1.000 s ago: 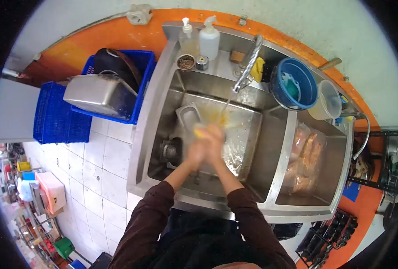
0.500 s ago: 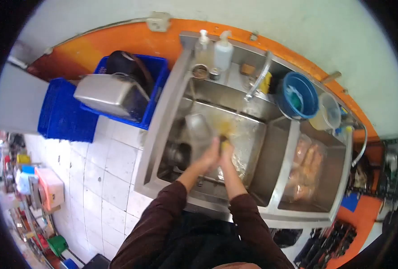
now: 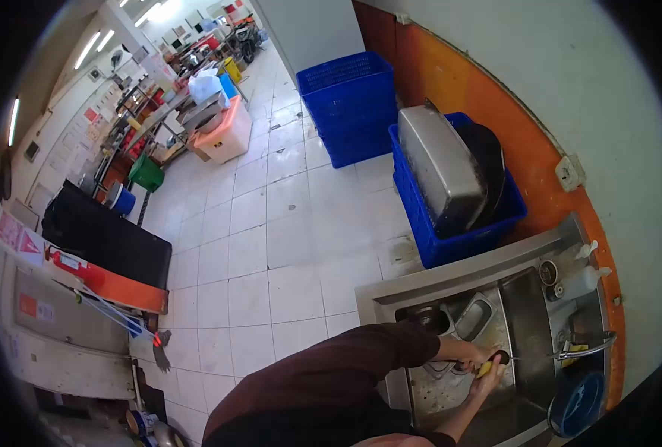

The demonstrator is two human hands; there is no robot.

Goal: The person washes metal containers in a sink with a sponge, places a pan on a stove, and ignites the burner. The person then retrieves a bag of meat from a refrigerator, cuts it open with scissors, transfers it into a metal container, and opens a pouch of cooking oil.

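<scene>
Over the sink basin (image 3: 432, 398), my two hands are close together. My left hand (image 3: 471, 353) is closed at a small dark round item (image 3: 502, 357) whose kind I cannot make out. My right hand (image 3: 486, 383) has its fingers closed around a yellow sponge (image 3: 484, 369), pressed near the same item. A rectangular metal pan (image 3: 474, 316) lies in the basin beside my left hand. Next to it sits a dark round pot (image 3: 429, 318). Part of another metal container shows under my left wrist.
A curved tap (image 3: 607, 341) reaches over the sink from the wall side, near a blue tub (image 3: 575, 404). Pump bottles (image 3: 581, 283) stand on the ledge. A blue crate (image 3: 439, 249) holds a large metal pan (image 3: 439, 167); stacked blue crates (image 3: 353, 112) stand beyond on the tiled floor.
My view has swung far to the left, bringing the room and floor into sight and shifting the sink to the lower right. My hands remain together over the basin with the sponge.
</scene>
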